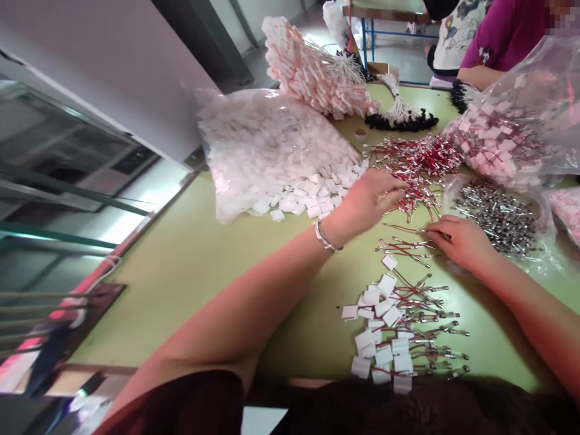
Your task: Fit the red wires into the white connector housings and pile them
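My right hand (462, 241) pinches one end of a short red wire (405, 228) with metal terminals, which points left just above the table. My left hand (376, 193) reaches over the near edge of a heap of red wires (421, 160); its thumb and fingers are apart and I see nothing between them. Below both hands lies a small row of loose red wires (403, 246). Nearer to me, several white square connector housings (385, 284) lie in a column, with red wires running out to the right towards metal-ended tips.
A clear bag (272, 139) spills white housings at the back left. Pink-white bundled pieces (312, 72) and a black-tipped white wire bundle (399, 115) stand behind. On the right are a bag of small metal parts (498, 214) and a bag of wired housings (498, 139). A person in purple (507, 42) sits beyond.
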`<control>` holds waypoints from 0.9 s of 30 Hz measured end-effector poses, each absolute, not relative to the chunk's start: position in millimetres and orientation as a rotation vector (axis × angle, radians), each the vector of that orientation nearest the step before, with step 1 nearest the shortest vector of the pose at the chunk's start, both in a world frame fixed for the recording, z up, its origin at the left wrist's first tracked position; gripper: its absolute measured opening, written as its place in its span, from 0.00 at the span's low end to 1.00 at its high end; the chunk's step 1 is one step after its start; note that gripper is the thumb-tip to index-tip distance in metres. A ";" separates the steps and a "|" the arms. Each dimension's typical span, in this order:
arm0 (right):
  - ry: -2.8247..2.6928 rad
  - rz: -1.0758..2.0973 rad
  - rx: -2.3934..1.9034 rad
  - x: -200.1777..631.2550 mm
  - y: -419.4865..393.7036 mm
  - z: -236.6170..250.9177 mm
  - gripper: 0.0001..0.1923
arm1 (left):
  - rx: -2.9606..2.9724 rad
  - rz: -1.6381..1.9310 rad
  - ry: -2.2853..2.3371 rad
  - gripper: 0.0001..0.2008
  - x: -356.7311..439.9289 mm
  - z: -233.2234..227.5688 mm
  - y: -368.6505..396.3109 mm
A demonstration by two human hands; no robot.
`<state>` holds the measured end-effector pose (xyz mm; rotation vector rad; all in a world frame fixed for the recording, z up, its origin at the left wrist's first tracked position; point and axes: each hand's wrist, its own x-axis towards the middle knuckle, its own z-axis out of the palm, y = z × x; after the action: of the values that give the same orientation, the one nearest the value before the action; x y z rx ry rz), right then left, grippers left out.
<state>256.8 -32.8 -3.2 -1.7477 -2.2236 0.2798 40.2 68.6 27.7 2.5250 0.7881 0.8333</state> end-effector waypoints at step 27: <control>-2.255 0.330 -1.957 200.8 -17.8 23.0 0.07 | 1.924 0.523 1.412 0.06 -5.9 4.0 48.5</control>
<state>200.8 -17.8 23.0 -1.9569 -2.2553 0.3299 -5.9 48.5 4.0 1.9243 1.4117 0.5229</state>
